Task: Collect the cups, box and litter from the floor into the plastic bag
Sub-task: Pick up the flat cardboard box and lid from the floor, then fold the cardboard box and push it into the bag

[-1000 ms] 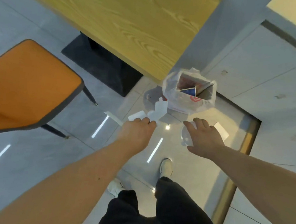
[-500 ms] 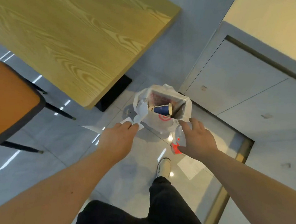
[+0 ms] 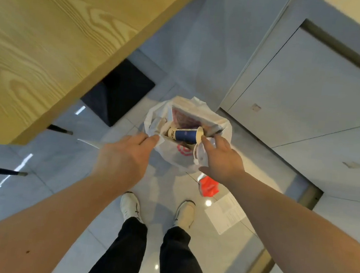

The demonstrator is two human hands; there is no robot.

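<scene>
The left hand (image 3: 123, 161) has its grip pinched closed on the near-left rim of the white plastic bag (image 3: 173, 155), thumb and forefinger meeting on the film at the bag's nine o'clock edge. The right hand (image 3: 222, 160) reaches in at the bag's three o'clock side with fingers spread and loosely curled; a clear, crumpled piece of plastic (image 3: 202, 154) lies against its palm, but whether the grip has really closed on it I cannot tell. One fingertip (image 3: 203, 140) sits just beside the rim of a blue paper cup (image 3: 186, 134).

That cup lies on its side inside the open mouth of the bag, its rim pointing toward three o'clock. Behind it, at twelve o'clock within the bag, a box (image 3: 189, 120) with a reddish patterned inside stands against the far wall. The bag rests on the grey tiled floor (image 3: 59, 179).

Just below the right wrist, at five o'clock from the bag, a red wrapper (image 3: 209, 187) lies on the floor, and farther out in the same direction a sheet of white paper (image 3: 225, 214). The person's two pale shoes (image 3: 130, 206) stand at six o'clock. A wooden worktop (image 3: 51, 38) fills the ten o'clock quarter.
</scene>
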